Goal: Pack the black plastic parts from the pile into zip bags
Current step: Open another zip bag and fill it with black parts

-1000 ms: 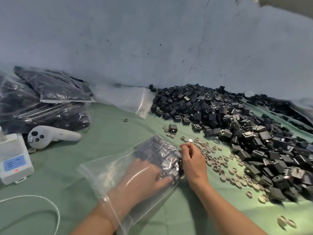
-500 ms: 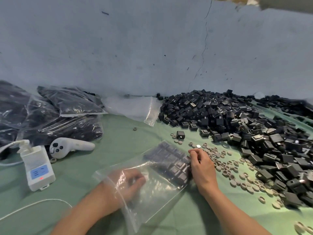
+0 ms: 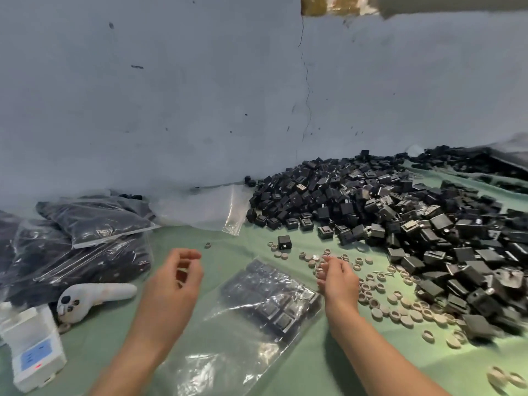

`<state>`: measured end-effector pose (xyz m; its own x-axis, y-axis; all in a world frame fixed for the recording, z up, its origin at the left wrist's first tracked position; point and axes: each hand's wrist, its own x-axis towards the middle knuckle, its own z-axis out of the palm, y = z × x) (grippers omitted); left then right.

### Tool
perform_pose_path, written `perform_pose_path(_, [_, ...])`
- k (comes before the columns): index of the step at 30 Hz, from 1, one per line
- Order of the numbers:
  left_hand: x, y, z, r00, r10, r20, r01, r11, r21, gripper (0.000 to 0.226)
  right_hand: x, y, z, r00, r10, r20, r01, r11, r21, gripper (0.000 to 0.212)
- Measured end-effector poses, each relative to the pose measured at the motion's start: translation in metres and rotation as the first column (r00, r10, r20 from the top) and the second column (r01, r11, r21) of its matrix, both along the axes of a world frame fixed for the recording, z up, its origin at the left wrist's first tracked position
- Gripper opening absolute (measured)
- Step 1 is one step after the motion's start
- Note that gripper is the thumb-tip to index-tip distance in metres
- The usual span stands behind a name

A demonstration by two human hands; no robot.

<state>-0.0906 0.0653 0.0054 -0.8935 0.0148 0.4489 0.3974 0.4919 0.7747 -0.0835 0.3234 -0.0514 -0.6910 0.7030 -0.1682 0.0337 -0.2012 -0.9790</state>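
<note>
The left hand [image 3: 174, 284] has left the zip bag [image 3: 257, 315] and hovers beside it, fingers loosely curled, empty. The right hand [image 3: 338, 280] stays at its far corner, grip unclear. The pile of black plastic parts [image 3: 400, 218] lies rightward on the green surface [image 3: 328, 355], against a cracked blue wall [image 3: 171, 110].

Light: soft, even, cool; brightest on the green cloth [image 3: 428, 364] at lower right.
Shadows: faint, beneath the forearms [image 3: 380, 358] and the pile [image 3: 400, 224].
Glare: white streaks on the zip bag [image 3: 251, 347] and filled bags [image 3: 94, 227].
Blur: left hand [image 3: 174, 284] and right hand [image 3: 338, 281] slightly smeared; frame edges soft.
Distortion: wide-angle; foot of the wall [image 3: 200, 110] bows.
</note>
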Motion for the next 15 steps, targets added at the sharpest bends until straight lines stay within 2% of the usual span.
perform_pose_path(3, [-0.033, 0.062, -0.009, 0.985, -0.163, 0.048, 0.170, 0.941, -0.293, 0.022, -0.007, 0.013, 0.006, 0.996, -0.087, -0.022, 0.079, 0.966, -0.247, 0.022])
perform_pose_path(7, [-0.087, 0.132, -0.030, 0.944, -0.219, 0.248, 0.318, 0.805, -0.501, 0.063, -0.026, 0.022, 0.006, 0.994, -0.071, -0.083, 0.037, 0.933, -0.358, 0.021])
perform_pose_path(10, [-0.131, 0.166, -0.046, 0.953, -0.157, 0.258, 0.284, 0.756, -0.590, 0.075, -0.043, 0.041, 0.014, 0.976, 0.002, -0.220, -0.114, 0.857, -0.502, 0.020])
perform_pose_path(12, [-0.157, 0.182, -0.054, 0.968, -0.084, 0.237, 0.222, 0.729, -0.647, 0.082, -0.052, 0.055, 0.016, 0.953, 0.034, -0.300, -0.194, 0.831, -0.521, 0.023])
perform_pose_path(15, [-0.191, 0.201, -0.064, 0.966, -0.004, 0.258, 0.183, 0.716, -0.674, 0.094, -0.063, 0.067, 0.006, 0.941, 0.039, -0.337, -0.223, 0.819, -0.529, 0.025])
